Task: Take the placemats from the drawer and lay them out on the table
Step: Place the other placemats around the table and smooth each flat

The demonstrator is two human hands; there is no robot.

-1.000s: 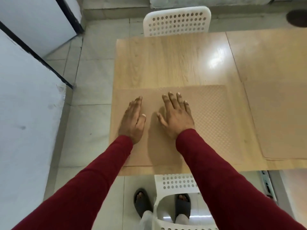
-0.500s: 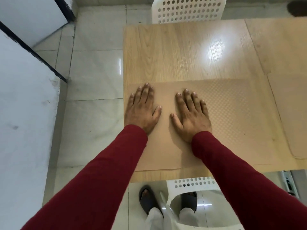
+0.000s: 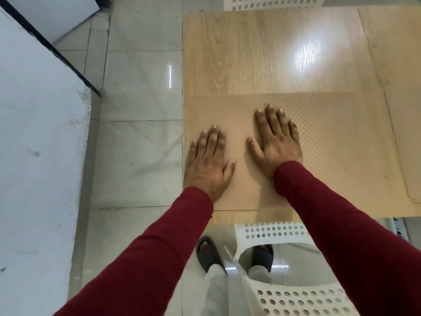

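On the tabletop [image 3: 250,53] near edge, the left hand [image 3: 208,165] has slid back toward the mat's [image 3: 330,144] left edge, right hand [image 3: 276,142] beside it; fingers straight, pressing flat. Smoothing looks nearly done; a second mat [image 3: 410,144] lies right.

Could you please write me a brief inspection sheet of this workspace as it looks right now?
Surface: light wooden table, glossy, with a glare spot.
Job's things: tan placemat flat at the near edge; second placemat to its right, partly out of frame.
Clutter: nothing seen.
Grippers: left hand and right hand lie flat, fingers straight, on the tan placemat.
Cables: nothing seen.
Surroundings: white perforated chair at the near side, another chair opposite, tiled floor.
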